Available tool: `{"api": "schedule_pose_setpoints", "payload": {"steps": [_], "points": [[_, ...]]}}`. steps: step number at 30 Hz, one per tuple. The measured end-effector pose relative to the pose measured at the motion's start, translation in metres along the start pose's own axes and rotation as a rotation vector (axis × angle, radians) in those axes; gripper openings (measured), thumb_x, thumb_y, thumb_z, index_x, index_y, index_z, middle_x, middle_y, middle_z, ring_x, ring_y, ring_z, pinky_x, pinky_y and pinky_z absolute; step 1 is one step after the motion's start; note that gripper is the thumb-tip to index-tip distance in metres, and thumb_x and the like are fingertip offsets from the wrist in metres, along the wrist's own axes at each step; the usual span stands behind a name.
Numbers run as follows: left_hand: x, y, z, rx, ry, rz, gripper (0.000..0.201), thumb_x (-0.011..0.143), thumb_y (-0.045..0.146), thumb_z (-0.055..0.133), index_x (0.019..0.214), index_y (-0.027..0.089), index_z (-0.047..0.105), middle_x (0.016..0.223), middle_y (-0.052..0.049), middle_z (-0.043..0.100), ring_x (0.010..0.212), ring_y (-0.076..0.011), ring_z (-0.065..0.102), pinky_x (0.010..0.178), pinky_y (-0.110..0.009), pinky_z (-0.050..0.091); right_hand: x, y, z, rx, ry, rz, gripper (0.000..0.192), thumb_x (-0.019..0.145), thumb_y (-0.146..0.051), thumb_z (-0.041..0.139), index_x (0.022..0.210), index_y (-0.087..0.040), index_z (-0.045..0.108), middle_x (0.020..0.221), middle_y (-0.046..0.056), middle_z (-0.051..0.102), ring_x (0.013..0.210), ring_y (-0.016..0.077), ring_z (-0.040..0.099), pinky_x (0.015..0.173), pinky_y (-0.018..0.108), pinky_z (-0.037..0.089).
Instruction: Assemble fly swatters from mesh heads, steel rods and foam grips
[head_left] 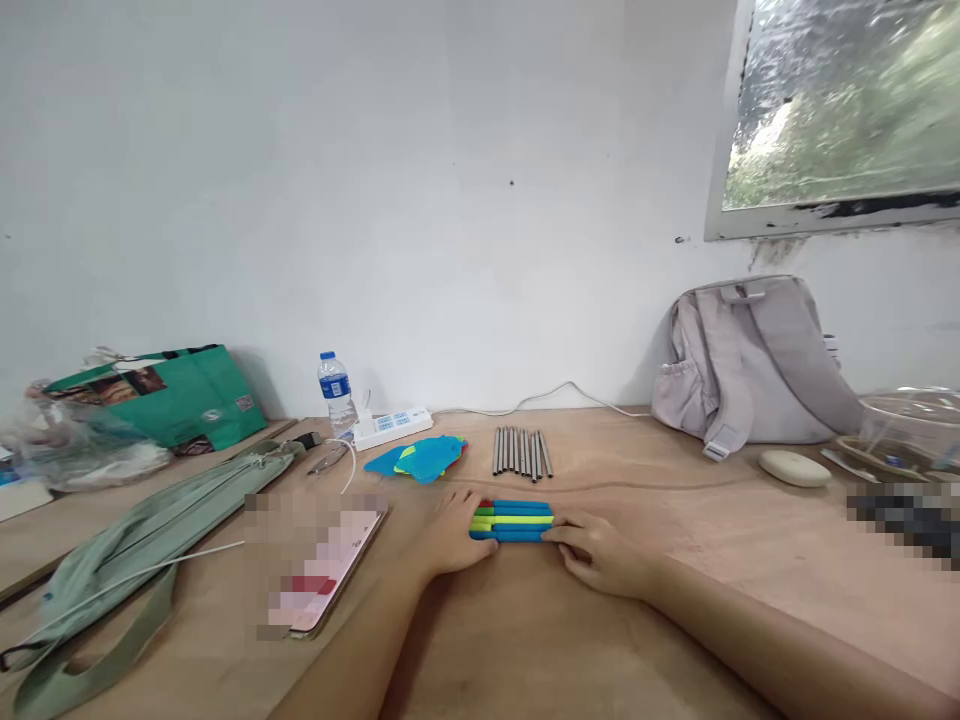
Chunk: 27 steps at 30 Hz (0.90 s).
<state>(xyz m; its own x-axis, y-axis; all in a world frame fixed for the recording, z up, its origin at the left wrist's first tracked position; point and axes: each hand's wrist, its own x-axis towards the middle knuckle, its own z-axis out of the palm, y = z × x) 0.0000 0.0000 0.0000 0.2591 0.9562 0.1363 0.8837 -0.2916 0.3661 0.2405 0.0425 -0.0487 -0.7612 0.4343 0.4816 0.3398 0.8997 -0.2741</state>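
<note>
A small row of coloured sticks, blue, green, yellow and red, lies flat on the wooden table. My left hand rests palm down against the row's left end. My right hand presses its fingertips against the right end. Both hands bracket the bundle and touch it. Just beyond it lie several grey metal rods side by side, and to their left a heap of blue and green flat pieces.
A grey backpack leans on the wall at the right, with a pale oval object in front. A water bottle, power strip, green bag, grey-green pouch and a phone lie on the left.
</note>
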Motion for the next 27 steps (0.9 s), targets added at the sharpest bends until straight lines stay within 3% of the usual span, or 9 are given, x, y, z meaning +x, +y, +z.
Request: {"api": "schedule_pose_setpoints", "payload": {"steps": [5, 9, 15, 19, 22, 24, 27], "points": [[0.000, 0.001, 0.000, 0.014, 0.012, 0.005, 0.043, 0.063, 0.032, 0.057, 0.104, 0.022, 0.051, 0.108, -0.006, 0.050, 0.103, -0.0243, 0.044, 0.089, -0.037, 0.034, 0.000, 0.001, -0.007, 0.014, 0.029, -0.014, 0.036, 0.074, -0.013, 0.045, 0.106, -0.026, 0.057, 0.101, 0.005, 0.057, 0.083, 0.0141, 0.056, 0.072, 0.026, 0.046], [0.000, 0.000, -0.001, 0.039, 0.008, 0.002, 0.045, 0.063, 0.035, 0.058, 0.105, 0.023, 0.050, 0.109, -0.006, 0.050, 0.103, -0.0247, 0.044, 0.090, -0.037, 0.033, -0.002, 0.018, -0.019, 0.023, 0.182, 0.087, 0.028, 0.072, -0.015, 0.047, 0.094, -0.024, 0.061, 0.093, 0.005, 0.060, 0.085, 0.0164, 0.056, 0.076, 0.029, 0.046], [-0.002, 0.003, -0.006, 0.052, 0.005, 0.030, 0.049, 0.063, 0.045, 0.059, 0.106, 0.024, 0.050, 0.110, -0.006, 0.050, 0.103, -0.0256, 0.045, 0.089, -0.037, 0.034, -0.020, 0.080, -0.044, 0.009, 0.540, 0.505, 0.017, 0.069, -0.026, 0.049, 0.073, -0.021, 0.064, 0.073, 0.003, 0.062, 0.062, 0.0155, 0.054, 0.059, 0.029, 0.043], [-0.003, 0.006, -0.009, 0.073, 0.016, 0.048, 0.051, 0.063, 0.048, 0.059, 0.107, 0.024, 0.050, 0.110, -0.006, 0.050, 0.103, -0.0258, 0.045, 0.088, -0.037, 0.035, -0.041, 0.109, -0.060, 0.242, 0.829, 0.792, 0.014, 0.059, -0.027, 0.057, 0.065, -0.020, 0.066, 0.070, 0.001, 0.063, 0.062, 0.0157, 0.052, 0.060, 0.027, 0.040], [-0.003, 0.006, -0.008, 0.076, 0.032, 0.071, 0.052, 0.062, 0.048, 0.060, 0.107, 0.024, 0.050, 0.112, -0.006, 0.050, 0.104, -0.0264, 0.045, 0.089, -0.038, 0.035, -0.053, 0.118, -0.066, 0.364, 0.974, 0.898, 0.017, 0.058, -0.028, 0.056, 0.066, -0.017, 0.066, 0.062, 0.001, 0.060, 0.058, 0.0144, 0.050, 0.054, 0.026, 0.037], [-0.001, 0.004, -0.005, 0.057, 0.111, 0.091, 0.050, 0.064, 0.046, 0.059, 0.107, 0.023, 0.050, 0.113, -0.006, 0.050, 0.105, -0.0262, 0.045, 0.089, -0.038, 0.035, -0.057, 0.119, -0.067, 0.439, 1.031, 0.924, 0.019, 0.059, -0.029, 0.054, 0.068, -0.016, 0.064, 0.060, 0.000, 0.057, 0.052, 0.0119, 0.046, 0.048, 0.024, 0.035], [0.006, -0.003, -0.002, -0.035, 0.350, 0.061, 0.034, 0.072, 0.037, 0.051, 0.102, 0.020, 0.050, 0.106, -0.007, 0.053, 0.102, -0.0231, 0.047, 0.089, -0.037, 0.035, -0.059, 0.119, -0.067, 0.606, 1.098, 0.942, 0.019, 0.060, -0.031, 0.052, 0.068, -0.015, 0.060, 0.060, -0.001, 0.053, 0.045, 0.0080, 0.042, 0.041, 0.022, 0.033]]}}
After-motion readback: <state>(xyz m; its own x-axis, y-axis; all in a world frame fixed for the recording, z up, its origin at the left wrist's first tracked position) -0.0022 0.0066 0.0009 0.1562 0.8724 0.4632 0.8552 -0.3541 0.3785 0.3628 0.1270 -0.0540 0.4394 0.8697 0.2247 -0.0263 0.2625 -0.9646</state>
